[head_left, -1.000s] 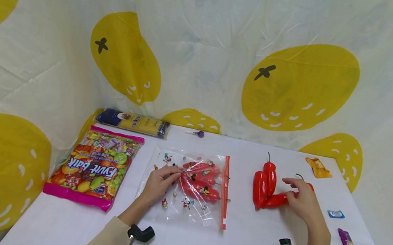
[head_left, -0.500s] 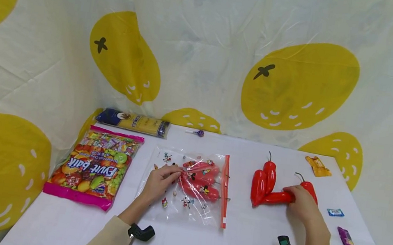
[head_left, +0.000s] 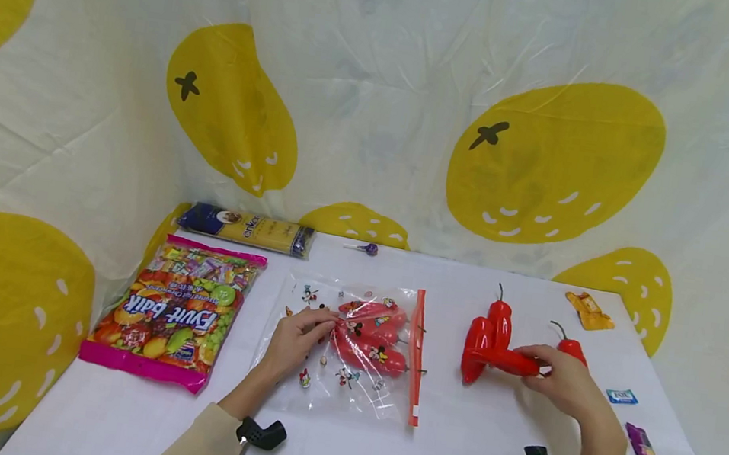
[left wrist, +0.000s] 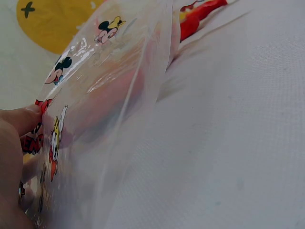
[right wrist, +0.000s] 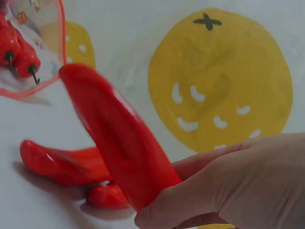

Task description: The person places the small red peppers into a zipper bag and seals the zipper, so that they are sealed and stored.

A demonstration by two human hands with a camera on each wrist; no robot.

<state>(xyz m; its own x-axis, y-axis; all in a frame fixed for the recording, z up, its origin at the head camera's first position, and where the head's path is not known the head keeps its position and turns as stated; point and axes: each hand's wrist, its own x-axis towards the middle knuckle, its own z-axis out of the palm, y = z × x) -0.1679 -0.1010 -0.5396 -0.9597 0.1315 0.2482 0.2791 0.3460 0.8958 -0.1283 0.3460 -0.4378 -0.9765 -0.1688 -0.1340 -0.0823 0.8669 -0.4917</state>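
Observation:
A clear zip bag with cartoon prints and a red zip edge lies on the white table, several red chili peppers inside. My left hand pinches its upper plastic between thumb and fingers; the left wrist view shows the film pulled up at the fingertips. With thumb and fingers, my right hand grips one red chili pepper by its stem end, its tip pointing left toward the bag. Beneath and beyond that one lie two more peppers. Another pepper rests just beyond the right hand, partly hidden.
A large candy bag and a pasta packet lie at left. A lollipop sits at the back. Along the right edge are an orange wrapper, a blue sweet and a purple sweet.
My right hand has come down onto a chili pepper, taken hold of it and raised it, so it now overlaps the two peppers at left. The left hand has stayed on the bag.

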